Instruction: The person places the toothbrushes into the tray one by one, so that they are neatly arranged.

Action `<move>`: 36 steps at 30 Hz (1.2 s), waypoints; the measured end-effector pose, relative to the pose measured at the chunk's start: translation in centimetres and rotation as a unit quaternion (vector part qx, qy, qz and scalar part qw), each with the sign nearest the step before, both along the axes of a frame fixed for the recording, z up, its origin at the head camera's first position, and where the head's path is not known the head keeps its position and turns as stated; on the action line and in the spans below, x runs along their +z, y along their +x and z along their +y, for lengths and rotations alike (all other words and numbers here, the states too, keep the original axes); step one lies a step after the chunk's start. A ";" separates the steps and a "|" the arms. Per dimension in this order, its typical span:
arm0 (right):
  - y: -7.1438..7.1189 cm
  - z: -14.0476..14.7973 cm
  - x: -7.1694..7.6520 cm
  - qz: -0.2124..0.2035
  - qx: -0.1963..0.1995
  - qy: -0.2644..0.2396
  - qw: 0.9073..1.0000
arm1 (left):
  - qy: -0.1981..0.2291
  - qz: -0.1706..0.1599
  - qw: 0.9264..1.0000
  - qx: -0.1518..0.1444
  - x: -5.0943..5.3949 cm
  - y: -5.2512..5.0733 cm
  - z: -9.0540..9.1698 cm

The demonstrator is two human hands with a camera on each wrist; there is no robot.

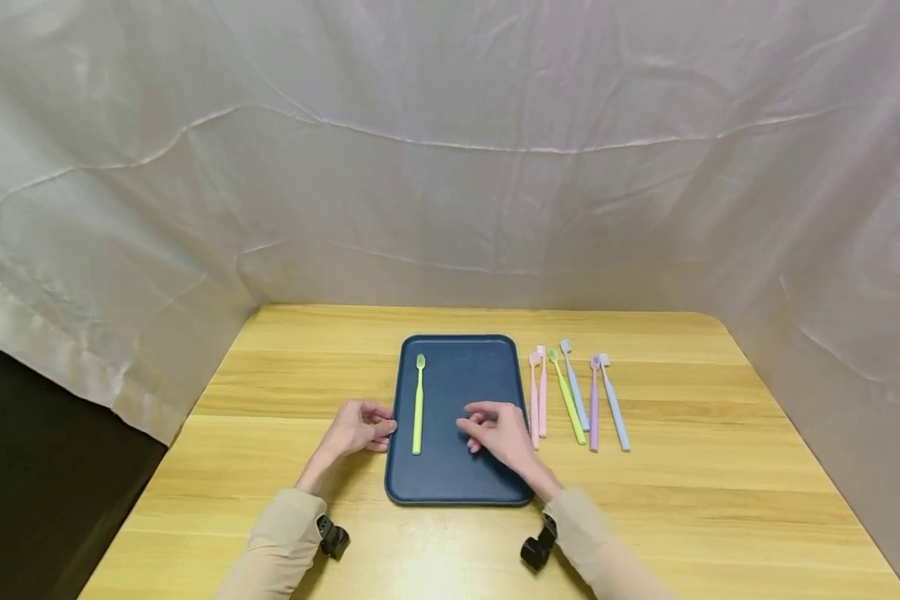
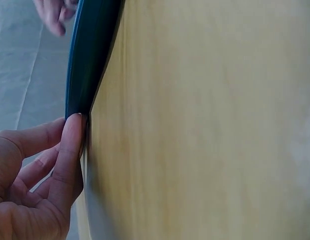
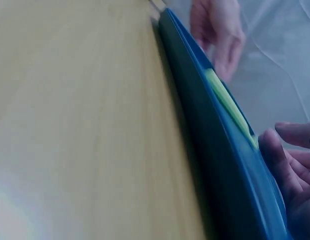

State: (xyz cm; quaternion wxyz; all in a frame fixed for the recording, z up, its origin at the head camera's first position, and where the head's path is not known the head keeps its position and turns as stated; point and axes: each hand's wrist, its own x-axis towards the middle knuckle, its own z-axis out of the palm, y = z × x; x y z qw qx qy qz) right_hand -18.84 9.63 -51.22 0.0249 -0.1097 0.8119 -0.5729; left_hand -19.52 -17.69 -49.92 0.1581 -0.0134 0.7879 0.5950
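A dark blue tray [image 1: 461, 490] lies on the wooden table. On its left part rests a yellow-green toothbrush [image 1: 418, 408], head pointing away from me. My left hand [image 1: 360, 427] is at the tray's left edge; in the left wrist view its thumb [image 2: 72, 132] and forefinger pinch the rim. Over the tray's right half is my right hand [image 1: 495, 429], fingers loosely bent and nothing between them. In the right wrist view the right hand [image 3: 297, 172] is near the tray's side, with the toothbrush [image 3: 227, 102] partly hidden by the rim.
Right of the tray lie two pink toothbrushes [image 1: 534, 400], a green one [image 1: 567, 396], a purple one [image 1: 594, 408] and two blue ones [image 1: 617, 408]. Grey cloth [image 1: 480, 208] hangs behind and around the table [image 1: 720, 467].
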 end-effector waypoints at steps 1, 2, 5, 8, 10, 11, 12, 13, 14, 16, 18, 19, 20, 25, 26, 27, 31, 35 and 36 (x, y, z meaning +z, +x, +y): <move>0.1 0.8 0.0 -0.003 -0.002 -0.005 1.000 | 0.000 0.000 1.000 0.001 0.0 0.0 0.0; 0.3 1.7 0.1 -0.006 -0.004 -0.012 1.000 | 0.000 -0.002 1.000 0.002 0.0 0.0 0.0; 0.7 4.1 0.2 -0.022 -0.011 -0.032 0.999 | -0.005 -0.009 1.000 0.008 0.0 0.0 0.1; 1.0 6.6 0.3 -0.033 -0.030 -0.057 0.997 | -0.010 -0.016 1.000 0.014 0.0 -0.1 0.2; 1.2 8.2 0.4 -0.032 -0.042 -0.070 0.996 | -0.013 -0.020 1.000 0.017 0.0 -0.1 0.3; 1.3 9.0 0.4 -0.030 -0.052 -0.076 0.995 | -0.015 -0.022 0.999 0.020 0.0 -0.2 0.3; 1.3 9.8 0.4 -0.027 -0.061 -0.079 0.995 | -0.016 -0.023 0.999 0.021 0.0 -0.2 0.4; 1.3 10.6 0.4 -0.025 -0.072 -0.080 0.994 | -0.017 -0.024 0.999 0.022 0.0 -0.2 0.4; 1.4 11.4 0.5 -0.024 -0.082 -0.080 0.993 | -0.018 -0.024 0.999 0.024 0.0 -0.2 0.4; 1.4 12.9 0.5 -0.031 -0.111 -0.086 0.990 | -0.018 -0.024 0.999 0.025 -0.1 -0.2 0.5; 1.4 14.3 0.6 -0.044 -0.142 -0.096 0.984 | -0.018 -0.023 0.999 0.024 -0.1 -0.2 0.5; 1.4 15.0 0.6 -0.050 -0.156 -0.100 0.981 | -0.018 -0.022 0.999 0.023 -0.1 -0.2 0.5; 1.4 15.7 0.7 -0.050 -0.169 -0.097 0.980 | -0.018 -0.021 0.999 0.023 -0.1 -0.2 0.5; 0.9 18.4 0.5 -0.019 -0.234 -0.039 0.971 | -0.016 -0.019 0.999 0.022 0.0 -0.2 0.5; 0.8 18.8 0.4 -0.012 -0.246 -0.022 0.969 | -0.016 -0.020 0.999 0.022 0.0 -0.2 0.5; 0.6 19.2 0.3 -0.010 -0.256 -0.013 0.967 | -0.016 -0.020 0.999 0.022 0.0 -0.2 0.5; 0.5 19.8 0.8 -0.024 -0.268 0.011 0.963 | -0.018 -0.021 0.999 0.024 0.0 -0.2 0.4; 0.7 19.9 1.4 -0.029 -0.256 0.019 0.966 | -0.019 -0.019 0.999 0.022 0.1 -0.2 0.5; 0.7 20.0 1.2 -0.027 -0.254 0.020 0.967 | -0.019 -0.018 0.999 0.022 0.1 -0.2 0.5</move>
